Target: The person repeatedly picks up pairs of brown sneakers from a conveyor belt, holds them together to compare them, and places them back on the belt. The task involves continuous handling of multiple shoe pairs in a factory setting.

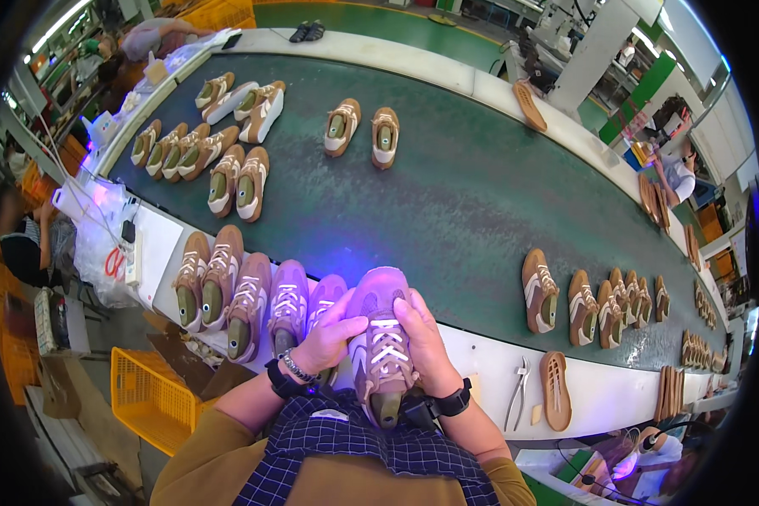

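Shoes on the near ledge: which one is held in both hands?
The laced shoe at the row's right end; both hands grip it, the others lie untouched.

Perhaps clear plastic bags (101,244), far left

Left hand (333,333) and right hand (422,337) grip a laced shoe (382,337) beside the green conveyor belt (447,194).

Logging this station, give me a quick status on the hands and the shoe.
Left hand and right hand both clamped on the laced shoe, toe away. Row of shoes close at left. Pliers and loose sole at right.
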